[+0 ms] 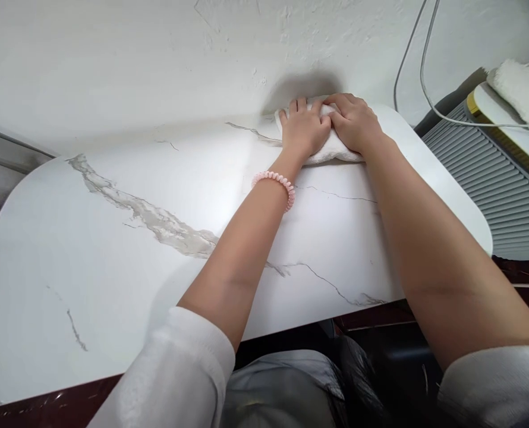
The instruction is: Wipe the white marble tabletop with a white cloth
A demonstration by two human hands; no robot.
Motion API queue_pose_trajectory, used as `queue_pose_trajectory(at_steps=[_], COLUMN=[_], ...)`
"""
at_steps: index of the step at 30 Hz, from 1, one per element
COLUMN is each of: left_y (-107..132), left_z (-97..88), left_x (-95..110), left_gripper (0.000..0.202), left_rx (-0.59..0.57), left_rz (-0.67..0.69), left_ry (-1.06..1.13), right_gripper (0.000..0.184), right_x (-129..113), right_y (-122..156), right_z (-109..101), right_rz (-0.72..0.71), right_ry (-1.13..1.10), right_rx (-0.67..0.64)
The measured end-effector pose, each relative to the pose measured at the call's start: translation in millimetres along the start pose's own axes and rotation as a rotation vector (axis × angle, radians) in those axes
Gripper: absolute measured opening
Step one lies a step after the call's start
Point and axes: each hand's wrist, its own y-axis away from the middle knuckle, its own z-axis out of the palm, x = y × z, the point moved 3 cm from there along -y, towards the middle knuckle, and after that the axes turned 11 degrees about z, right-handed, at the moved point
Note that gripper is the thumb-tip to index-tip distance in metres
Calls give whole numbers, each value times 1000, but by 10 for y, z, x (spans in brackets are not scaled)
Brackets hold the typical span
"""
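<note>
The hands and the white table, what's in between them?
A white cloth: in the head view, the left hand and right hand rest on it, and it lies on the table.

No readable text, label, brand, number or sign appears in the head camera's view, as I see it from my remote post (I can make out no lettering anywhere in the frame).
</note>
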Motion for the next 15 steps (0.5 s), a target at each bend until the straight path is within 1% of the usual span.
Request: queue_pose_trajectory(at_steps=[4,8,11,15], left_y=[43,188,367,677], left_z=[-4,-26,-40,-22], left_x=[31,112,227,412], left_gripper=[50,54,55,54], left_rx=[6,3,-25,-68], left_rz=[-14,-29,-14,22], left_ry=[-29,-87,-121,-154], right_gripper=[50,48,51,54], right_x=[30,77,158,294], right_y=[-46,39,223,603], right_z=[36,80,88,55], right_rz=[-45,-114,-118,-107], right_ry=[2,51,79,95], right_rx=[6,32,55,56])
